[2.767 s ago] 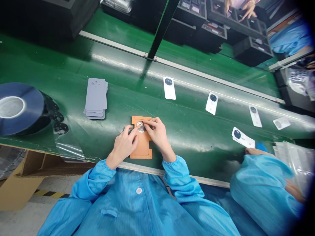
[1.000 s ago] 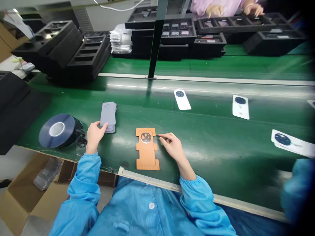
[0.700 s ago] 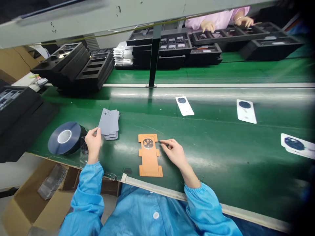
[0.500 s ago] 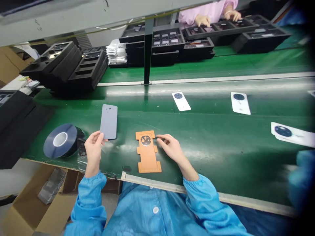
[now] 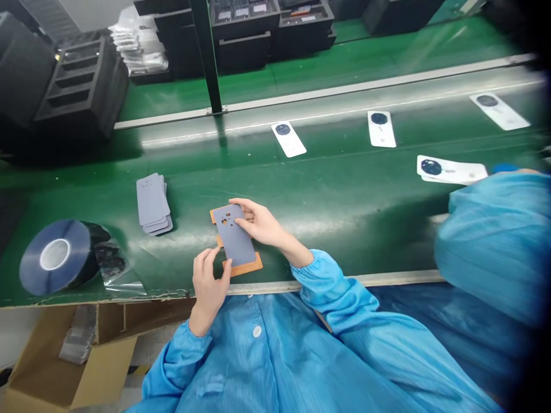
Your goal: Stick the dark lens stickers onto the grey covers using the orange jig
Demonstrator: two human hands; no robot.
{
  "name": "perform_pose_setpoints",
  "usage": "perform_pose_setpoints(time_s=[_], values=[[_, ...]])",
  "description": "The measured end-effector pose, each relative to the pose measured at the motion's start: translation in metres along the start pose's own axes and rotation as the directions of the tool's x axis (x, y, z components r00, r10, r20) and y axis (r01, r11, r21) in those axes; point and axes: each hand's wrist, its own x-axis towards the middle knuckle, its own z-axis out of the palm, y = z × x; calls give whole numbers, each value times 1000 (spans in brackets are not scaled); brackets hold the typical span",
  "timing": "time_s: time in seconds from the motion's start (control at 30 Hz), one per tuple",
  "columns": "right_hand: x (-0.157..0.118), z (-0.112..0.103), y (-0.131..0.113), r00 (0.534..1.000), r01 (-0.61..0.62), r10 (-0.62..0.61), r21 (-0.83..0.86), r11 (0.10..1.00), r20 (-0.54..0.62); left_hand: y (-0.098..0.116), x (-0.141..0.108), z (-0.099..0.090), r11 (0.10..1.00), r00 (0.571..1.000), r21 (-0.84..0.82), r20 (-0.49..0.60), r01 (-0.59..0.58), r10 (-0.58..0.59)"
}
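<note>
A grey phone-back-shaped sheet [image 5: 238,240] with small holes near its top lies over the orange jig [image 5: 253,264], whose tabs and lower end show around it. My left hand [image 5: 209,281] holds the sheet at its lower left edge with thumb and fingers. At the upper right, my right hand [image 5: 260,222] grips it too, thumb on the face and forefinger along the top edge. The round camera part of the jig is mostly covered. Left of the hands sits a slightly fanned stack of grey sheets [image 5: 151,199].
A roll of clear film [image 5: 54,255] lies at the left front, its loose end near the edge. White phone backs [image 5: 289,139] lie along the green belt [image 5: 327,189]. A co-worker's blue sleeve [image 5: 495,241] reaches in at right. Black trays [image 5: 77,86] stand behind; an open carton [image 5: 47,350] sits below.
My left hand has carried the grey sheet from the stack rightward onto the orange jig. My right hand has moved onto the sheet's upper end. The view has shifted right and down.
</note>
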Motion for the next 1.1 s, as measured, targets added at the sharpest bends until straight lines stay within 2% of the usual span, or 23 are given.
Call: perform_pose_setpoints(time_s=[0.03,0.1,0.2,0.27,0.37,0.5,0.6,0.8,0.97,1.1], values=[[-1,0,2,1000,6,-6,-32,999,-4,-1,-2,0,990,992,72,5,-123,123],[-3,1,5,1000,25,-26,-91,996,-17,-2,-6,2,946,952,134,120,-296,281],[-3,1,5,998,47,-53,-150,988,-38,-3,-12,6,905,894,170,306,-389,327],[-2,0,5,997,60,-69,-194,979,-39,-5,-15,8,898,882,196,354,-394,310],[-1,-2,7,989,136,-146,-347,928,-2,-10,-15,9,893,879,212,366,-398,305],[0,-5,16,974,207,-218,-622,755,58,-15,-14,8,889,872,199,369,-413,323],[1,-6,23,982,179,-162,-748,640,97,-16,-14,9,891,870,187,368,-414,327],[-6,3,22,990,137,-35,-860,492,138,-17,-15,11,899,876,170,355,-404,326],[-20,23,15,959,255,-19,-832,493,283,-19,-17,12,903,883,154,329,-400,335],[-24,35,15,958,239,21,-839,490,285,-19,-18,14,915,892,140,320,-379,320]])
